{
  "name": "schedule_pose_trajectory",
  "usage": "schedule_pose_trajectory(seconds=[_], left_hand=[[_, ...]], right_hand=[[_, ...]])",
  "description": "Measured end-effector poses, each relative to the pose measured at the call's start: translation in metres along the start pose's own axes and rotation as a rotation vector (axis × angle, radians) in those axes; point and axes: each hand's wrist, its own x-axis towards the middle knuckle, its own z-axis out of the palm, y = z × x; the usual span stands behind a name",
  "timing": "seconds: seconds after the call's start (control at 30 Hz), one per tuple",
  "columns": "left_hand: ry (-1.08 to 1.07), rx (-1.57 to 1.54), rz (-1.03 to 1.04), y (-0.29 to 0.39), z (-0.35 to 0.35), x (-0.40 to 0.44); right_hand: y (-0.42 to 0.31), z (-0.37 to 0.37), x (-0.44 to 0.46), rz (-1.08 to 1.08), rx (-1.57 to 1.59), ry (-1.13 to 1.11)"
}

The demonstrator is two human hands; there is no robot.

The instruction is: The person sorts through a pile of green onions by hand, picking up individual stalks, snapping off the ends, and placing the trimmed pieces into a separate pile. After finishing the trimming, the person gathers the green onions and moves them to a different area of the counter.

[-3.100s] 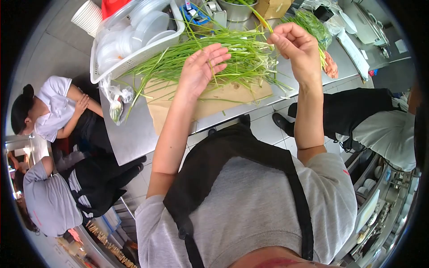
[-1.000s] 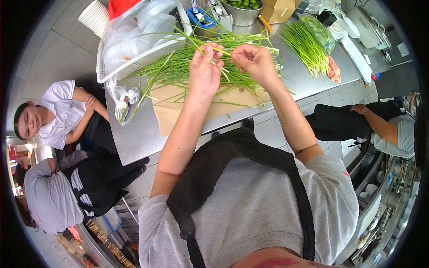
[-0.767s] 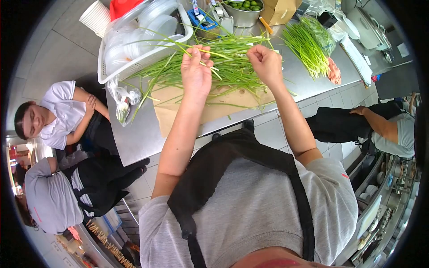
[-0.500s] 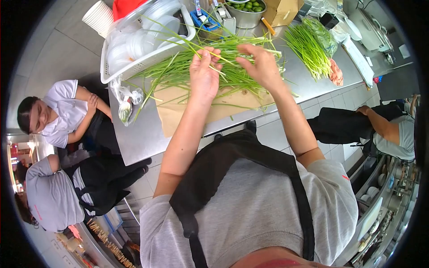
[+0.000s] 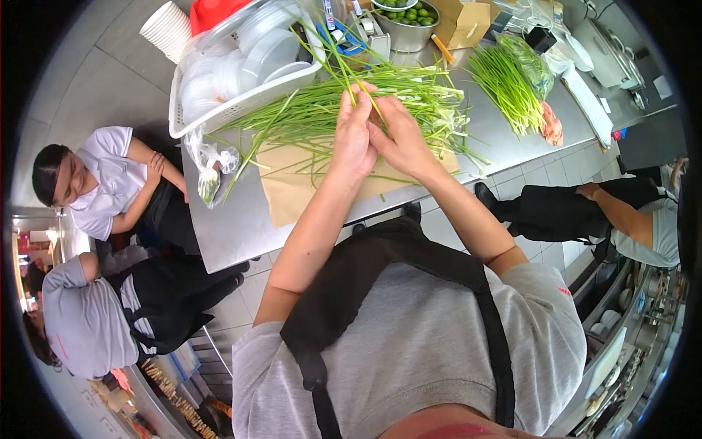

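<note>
Long green spring onions (image 5: 292,113) lie in a loose heap across brown paper (image 5: 289,194) on the steel table. My left hand (image 5: 352,139) is closed round a few of the stalks, which stick up past its fingertips toward the basket. Right beside it, my right hand (image 5: 398,137) meets the left at the palm side, its fingers bent at the same stalks; what lies between them is partly hidden. A tidier bunch of spring onions (image 5: 508,91) lies to the right, beside a plastic bag of greens (image 5: 535,69).
A white basket (image 5: 245,102) of clear plastic lids stands left of the heap, with a knotted plastic bag (image 5: 208,164) below it. Behind are a tape dispenser (image 5: 374,44) and a metal pot (image 5: 409,36) of green limes. Co-workers stand left and right of the steel table (image 5: 219,227).
My right hand has come down and left to join the left hand at the stalks. My left hand has shifted slightly right, and its stalks now point more upright.
</note>
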Motion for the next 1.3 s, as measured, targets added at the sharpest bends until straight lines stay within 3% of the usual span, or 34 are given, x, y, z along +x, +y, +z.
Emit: schedule_pose_trajectory(seconds=[0.13,0.2,0.3,0.47,0.53,0.57,0.63,0.73,0.83,0.9,0.93,1.0,1.03,1.1,1.17,1.23,1.3], left_hand=[[-0.025,0.04,0.024,-0.007,0.004,0.001],[-0.063,0.059,-0.031,0.0,-0.001,0.006],[-0.142,0.057,0.003,0.02,-0.011,0.017],[-0.171,0.216,0.01,0.036,-0.013,0.029],[-0.153,0.241,-0.011,0.031,-0.011,0.027],[-0.132,0.264,-0.027,0.028,-0.01,0.026],[-0.128,0.247,-0.038,0.026,-0.009,0.024],[-0.038,0.045,0.05,0.039,-0.011,0.028],[0.047,-0.052,0.186,0.069,-0.025,0.034],[0.085,-0.038,0.224,0.083,-0.035,0.032],[0.123,-0.026,0.258,0.086,-0.039,0.029],[0.11,0.064,0.265,0.078,-0.038,0.025],[0.091,0.15,0.266,0.07,-0.035,0.024],[0.08,0.188,0.223,0.045,-0.021,0.021],[0.033,0.341,0.161,0.023,-0.007,0.016],[0.023,0.459,0.174,0.012,-0.005,0.015],[0.021,0.577,0.191,0.01,-0.006,0.014]], right_hand=[[0.005,-0.004,-0.004,-0.042,-0.063,0.047],[0.002,-0.017,-0.007,0.335,0.214,-0.168],[0.022,-0.027,-0.017,0.168,0.076,-0.116],[0.018,-0.047,-0.018,0.138,0.078,-0.196],[0.024,-0.043,-0.015,0.287,0.477,-0.16],[0.024,-0.044,-0.014,0.287,0.476,-0.154],[0.018,-0.049,-0.011,0.533,0.661,-0.143],[0.03,-0.054,-0.013,0.359,0.542,-0.284],[0.054,-0.064,-0.018,0.362,0.296,-0.172],[0.062,-0.094,-0.01,0.611,0.327,-0.015],[0.079,-0.109,-0.008,0.608,0.33,-0.021],[0.108,-0.131,-0.002,0.391,1.252,-0.104],[0.092,-0.121,0.002,0.39,1.252,-0.105],[0.056,-0.082,0.011,0.494,0.573,0.234],[0.047,-0.05,0.011,0.343,0.528,0.061],[0.017,-0.045,0.01,0.489,0.468,-0.201],[0.016,-0.041,0.006,0.399,0.31,-0.185]])
